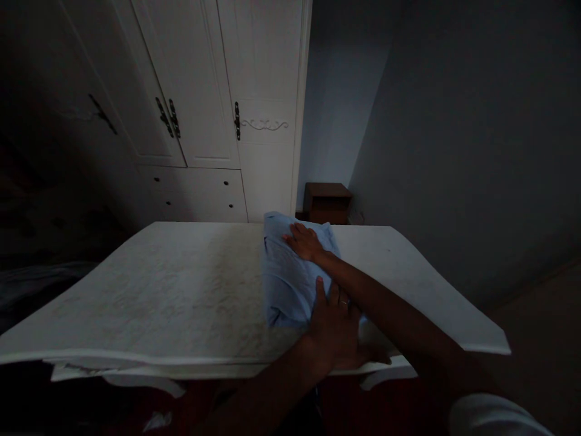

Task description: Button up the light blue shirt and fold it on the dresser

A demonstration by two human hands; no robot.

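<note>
A folded light-blue cloth [285, 278] lies lengthwise on a white table [172, 290], right of the middle. My right hand [305, 241] rests flat on the cloth's far end, fingers stretched out. My left hand [336, 327] presses on the near end of the cloth at the table's front edge, fingers extended and together, thumb out to the right. A ring shows on one finger.
A white wardrobe [213, 103] with dark handles and drawers stands behind the table. A small brown cabinet [327, 201] sits in the corner by the grey wall. The room is dim; dark bedding lies at far left.
</note>
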